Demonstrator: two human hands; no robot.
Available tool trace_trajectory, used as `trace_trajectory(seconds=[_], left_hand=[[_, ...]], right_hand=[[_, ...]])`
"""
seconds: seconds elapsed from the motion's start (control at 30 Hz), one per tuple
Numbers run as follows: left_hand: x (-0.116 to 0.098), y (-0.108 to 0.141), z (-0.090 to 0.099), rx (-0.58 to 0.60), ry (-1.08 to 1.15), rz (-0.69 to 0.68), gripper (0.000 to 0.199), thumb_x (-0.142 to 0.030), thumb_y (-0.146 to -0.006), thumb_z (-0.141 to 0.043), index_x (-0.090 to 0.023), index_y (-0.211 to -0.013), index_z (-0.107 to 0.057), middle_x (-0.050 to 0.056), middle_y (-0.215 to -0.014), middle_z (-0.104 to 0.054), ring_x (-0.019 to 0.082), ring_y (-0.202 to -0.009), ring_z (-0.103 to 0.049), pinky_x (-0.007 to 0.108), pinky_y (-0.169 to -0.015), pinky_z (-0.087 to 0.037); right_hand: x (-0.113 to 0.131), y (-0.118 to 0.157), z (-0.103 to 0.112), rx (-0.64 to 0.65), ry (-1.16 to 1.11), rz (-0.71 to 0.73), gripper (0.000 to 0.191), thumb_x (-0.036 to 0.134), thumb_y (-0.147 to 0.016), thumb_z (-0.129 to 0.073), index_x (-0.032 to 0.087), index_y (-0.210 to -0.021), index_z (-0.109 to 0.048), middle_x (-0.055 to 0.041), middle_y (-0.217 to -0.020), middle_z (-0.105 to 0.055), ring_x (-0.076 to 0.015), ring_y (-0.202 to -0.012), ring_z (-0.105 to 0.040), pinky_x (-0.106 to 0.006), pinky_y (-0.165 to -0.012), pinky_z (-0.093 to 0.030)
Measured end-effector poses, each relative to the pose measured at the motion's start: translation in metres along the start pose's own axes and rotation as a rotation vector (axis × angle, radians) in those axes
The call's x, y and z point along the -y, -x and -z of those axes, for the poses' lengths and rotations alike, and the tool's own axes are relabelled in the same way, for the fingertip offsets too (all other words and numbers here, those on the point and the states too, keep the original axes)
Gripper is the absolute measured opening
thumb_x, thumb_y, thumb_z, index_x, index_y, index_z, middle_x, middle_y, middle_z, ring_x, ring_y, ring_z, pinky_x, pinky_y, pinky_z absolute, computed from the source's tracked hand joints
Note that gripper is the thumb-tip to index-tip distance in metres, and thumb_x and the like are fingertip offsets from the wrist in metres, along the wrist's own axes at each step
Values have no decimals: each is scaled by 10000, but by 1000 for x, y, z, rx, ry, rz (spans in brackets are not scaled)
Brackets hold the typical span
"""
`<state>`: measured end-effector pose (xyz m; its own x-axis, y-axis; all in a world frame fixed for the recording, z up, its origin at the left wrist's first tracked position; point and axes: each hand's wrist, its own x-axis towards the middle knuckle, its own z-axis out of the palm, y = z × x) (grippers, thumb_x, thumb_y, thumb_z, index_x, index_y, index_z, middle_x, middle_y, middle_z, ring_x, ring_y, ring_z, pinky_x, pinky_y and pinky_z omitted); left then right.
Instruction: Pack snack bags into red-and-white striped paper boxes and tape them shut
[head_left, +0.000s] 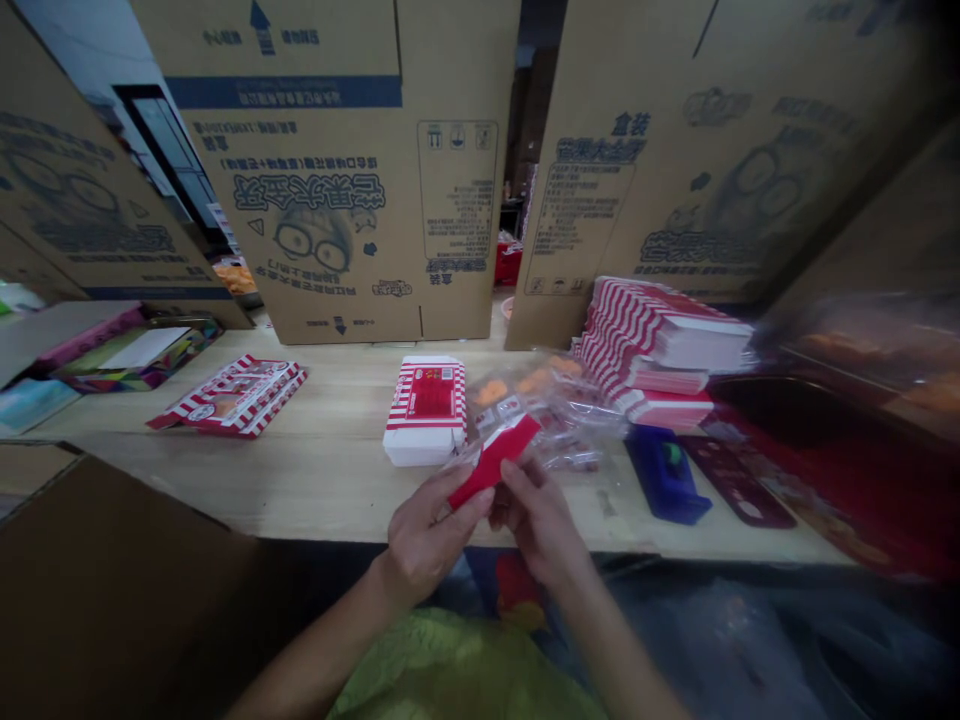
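Note:
Both my hands are closed on a narrow red piece (pixel 495 460) that looks like folded card, tilted up to the right above the table's front part. My left hand (pixel 431 535) grips its lower left end. My right hand (pixel 534 510) pinches its lower edge near the middle. Just beyond my hands, a red-and-white striped box (pixel 427 408) lies on the table. Right of that box are clear plastic packets (pixel 559 410), some with orange contents, partly hidden behind the red piece.
Striped flat cartons (pixel 645 340) are stacked at the right, near a blue tape dispenser (pixel 664 475). More striped packaging (pixel 236 397) lies left on the wooden table (pixel 330 490). Large cardboard boxes (pixel 330 200) stand along the back. An open carton (pixel 97 580) is at lower left.

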<state>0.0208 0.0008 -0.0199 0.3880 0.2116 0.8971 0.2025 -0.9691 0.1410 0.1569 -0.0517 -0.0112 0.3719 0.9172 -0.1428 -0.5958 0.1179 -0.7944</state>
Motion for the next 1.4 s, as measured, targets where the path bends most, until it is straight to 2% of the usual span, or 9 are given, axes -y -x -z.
trace_trajectory(seconds=[0.23, 0.53, 0.67, 0.83, 0.93, 1.03, 1.13, 1.23, 1.4], left_hand=[[-3, 6, -7, -16, 36, -14, 277, -136, -809, -633, -203, -1075, -665, 91, -1126, -651, 203, -1042, -635, 311, -825, -581], [-4, 4, 13, -34, 259, 241, 471, 0, -761, -632, -255, -1157, -635, 85, -1179, -588, 182, -1051, -615, 277, -824, -569], [3, 1, 23, -3, 364, 199, 456, 5, -766, -622, -266, -1132, -649, 80, -1200, -593, 224, -1108, -594, 401, -927, -537], [26, 2, 25, 40, 616, 106, 333, -71, -825, -592, -288, -1062, -679, 44, -1136, -658, 235, -1093, -611, 567, -1045, -394], [32, 8, 16, -52, 699, 412, 376, -112, -821, -618, -291, -1151, -627, 56, -1212, -634, 236, -1204, -536, 487, -1055, -407], [23, 13, 4, -196, 915, 939, 519, -252, -835, -628, -290, -1324, -459, 105, -1399, -475, 250, -1272, -466, 403, -952, -505], [9, 12, -6, -138, 1241, 1331, 547, -385, -838, -605, -264, -1337, -417, 136, -1408, -454, 282, -1193, -541, 419, -832, -561], [4, 9, -13, -78, 1372, 1478, 541, -336, -757, -707, -220, -1245, -504, 113, -1261, -591, 246, -1052, -631, 368, -839, -553], [21, 16, -20, -143, 1303, 1432, 553, -224, -651, -793, -193, -1149, -553, 73, -1103, -672, 202, -924, -669, 318, -831, -532]], right_hand=[[-14, 0, -2, -109, -96, 55, 334, 322, -695, -707, 236, -929, -485, 56, -677, -605, -93, -468, -490, -199, -402, -367], [-31, -17, 22, -69, 296, 442, 342, 337, -732, -713, 237, -922, -446, 53, -699, -550, -107, -587, -502, -222, -524, -419], [-15, -22, 45, -229, 600, 725, 621, 336, -655, -773, 247, -1170, -437, -59, -1104, -538, -186, -939, -554, -335, -774, -474], [17, -16, 61, 196, 1048, 938, 406, 318, -836, -598, 276, -1233, -520, -89, -1389, -437, -278, -1290, -389, -504, -1037, -335], [21, -12, 57, 334, 1050, 1058, 377, 228, -891, -495, 329, -1254, -515, -55, -1274, -573, -247, -1181, -525, -473, -945, -432], [12, -13, 53, 223, 1237, 1236, 502, 158, -879, -481, 349, -1341, -433, -37, -1283, -574, -236, -1187, -527, -447, -932, -418], [-4, -16, 53, 130, 1527, 1328, 522, 114, -890, -467, 360, -1349, -422, -3, -1278, -572, -201, -1220, -498, -409, -981, -333], [-24, -18, 51, 194, 1703, 1344, 471, 133, -910, -468, 370, -1316, -450, 31, -1287, -558, -186, -1263, -449, -405, -1037, -229], [-44, -14, 51, 371, 1691, 1271, 449, 116, -903, -447, 275, -1322, -451, -14, -1340, -520, -193, -1330, -352, -419, -1090, -138]])
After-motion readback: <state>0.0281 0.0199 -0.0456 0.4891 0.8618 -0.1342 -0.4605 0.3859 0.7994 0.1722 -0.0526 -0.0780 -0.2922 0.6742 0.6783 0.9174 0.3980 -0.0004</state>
